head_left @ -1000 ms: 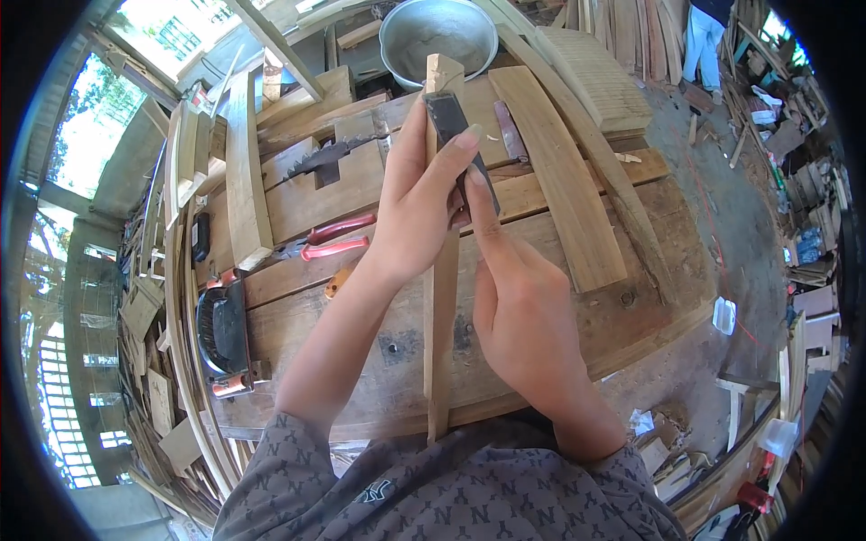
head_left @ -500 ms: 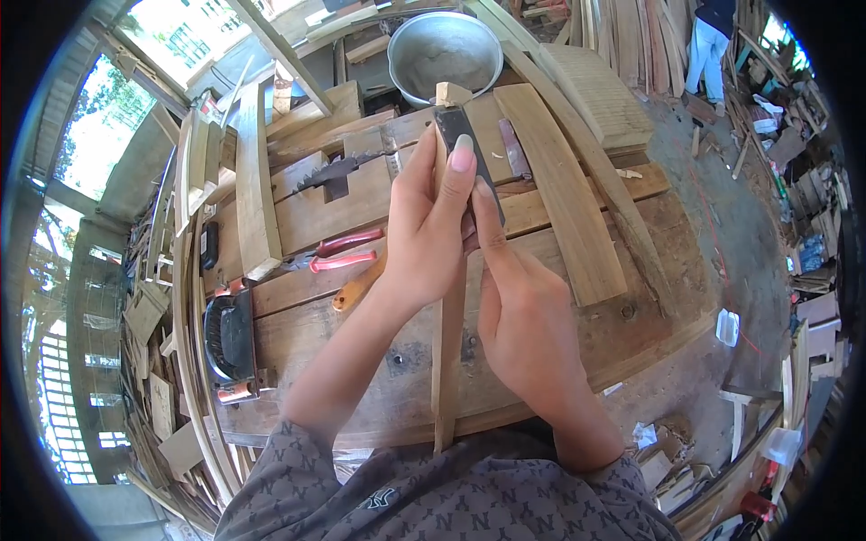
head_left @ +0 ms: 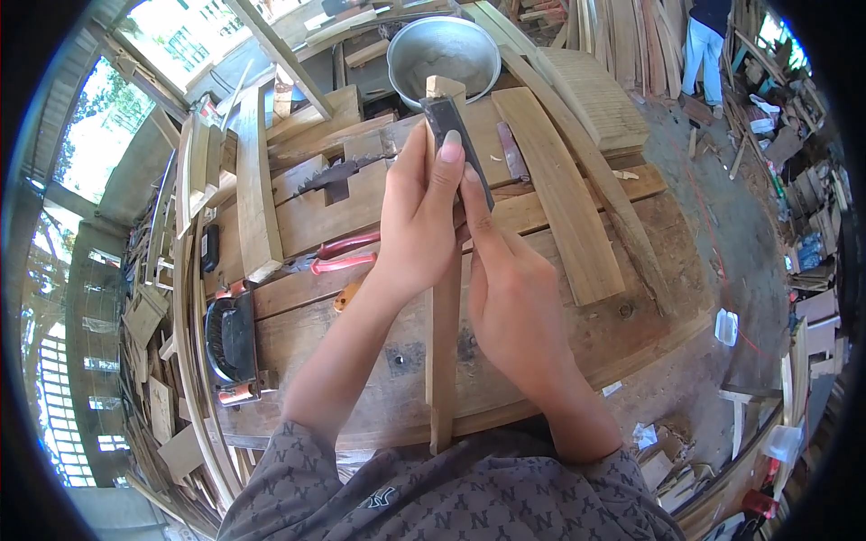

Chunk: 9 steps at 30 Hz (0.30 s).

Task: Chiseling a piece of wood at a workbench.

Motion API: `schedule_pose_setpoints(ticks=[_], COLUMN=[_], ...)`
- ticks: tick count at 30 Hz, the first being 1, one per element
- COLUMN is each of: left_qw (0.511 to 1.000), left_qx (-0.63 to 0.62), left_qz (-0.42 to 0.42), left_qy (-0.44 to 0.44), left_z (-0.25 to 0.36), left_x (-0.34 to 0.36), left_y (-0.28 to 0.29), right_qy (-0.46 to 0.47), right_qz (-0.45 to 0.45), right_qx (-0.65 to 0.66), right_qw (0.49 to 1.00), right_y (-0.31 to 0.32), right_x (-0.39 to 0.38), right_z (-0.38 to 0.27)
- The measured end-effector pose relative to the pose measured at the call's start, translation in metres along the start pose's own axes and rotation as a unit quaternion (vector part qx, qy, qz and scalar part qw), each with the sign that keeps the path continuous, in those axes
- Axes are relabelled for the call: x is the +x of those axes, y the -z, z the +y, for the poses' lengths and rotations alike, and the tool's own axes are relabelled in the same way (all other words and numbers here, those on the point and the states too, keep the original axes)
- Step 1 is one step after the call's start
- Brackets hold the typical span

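A long narrow wooden strip [head_left: 442, 361] runs from my torso up between my hands, its far end showing beyond them. Flat along its upper part lies a dark, flat bar [head_left: 442, 117], whose exact kind I cannot make out. My left hand [head_left: 419, 207] is wrapped round the strip and bar, thumb stretched along the bar's face. My right hand [head_left: 519, 302] is closed lower down, its index finger pressed against the bar's near end; something reddish shows between the hands, mostly hidden. Red-handled pliers [head_left: 343, 252] and a wooden handle [head_left: 347, 296] lie beside my left forearm.
A metal basin [head_left: 445, 59] stands at the workbench's [head_left: 361, 379] far side. A toothed dark blade [head_left: 338, 171] lies left, a black-and-red tool [head_left: 230, 338] at the left edge. Curved boards [head_left: 559, 198] rest at right. Another person [head_left: 704, 50] stands far right, near scrap wood.
Both hands, with the dark bar and the strip, have shifted slightly left and a little upward. My left hand now covers more of the pliers and the wooden handle.
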<state>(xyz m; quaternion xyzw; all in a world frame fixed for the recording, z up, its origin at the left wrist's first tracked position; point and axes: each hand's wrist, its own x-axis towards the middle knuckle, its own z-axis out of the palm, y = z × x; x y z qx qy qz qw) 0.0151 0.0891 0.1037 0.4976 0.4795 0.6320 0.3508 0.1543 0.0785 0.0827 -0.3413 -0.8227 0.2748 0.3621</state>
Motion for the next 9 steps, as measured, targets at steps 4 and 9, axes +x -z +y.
schedule_pose_setpoints(ticks=[4,9], left_qw=[1.0,0.997], left_qx=[0.02,-0.004], left_qz=[0.001,-0.001], left_qy=[0.024,0.075], left_z=[-0.006,-0.006], left_x=[0.004,0.006], left_y=[0.002,0.002], right_qy=[-0.005,-0.013], right_qz=[0.003,-0.002], right_qx=[0.001,-0.022], right_qw=[1.0,1.0], right_y=[-0.006,-0.011], right_x=[0.001,0.006], right_z=[0.003,0.011])
